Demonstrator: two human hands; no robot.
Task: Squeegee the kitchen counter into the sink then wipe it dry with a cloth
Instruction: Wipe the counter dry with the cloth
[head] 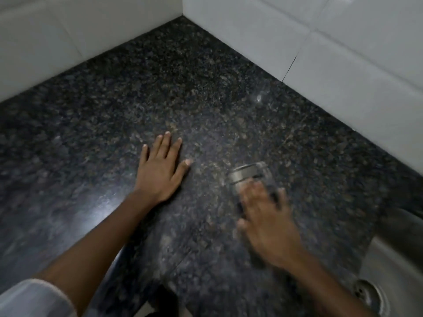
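Note:
The dark speckled granite counter (206,92) fills most of the view and runs into a tiled corner at the back. My left hand (160,168) lies flat on it near the middle, fingers straight and spread. To the right, my right hand (267,220) is blurred by motion and holds a grey squeegee (248,173) against the counter, its head sticking out beyond my fingertips. The steel sink (389,259) lies at the lower right, its drain (368,294) showing. No cloth is in view.
White wall tiles (343,53) border the counter at the back left and back right. The counter's front edge (119,259) runs under my left forearm. A pale sleeve (29,298) shows at the bottom left.

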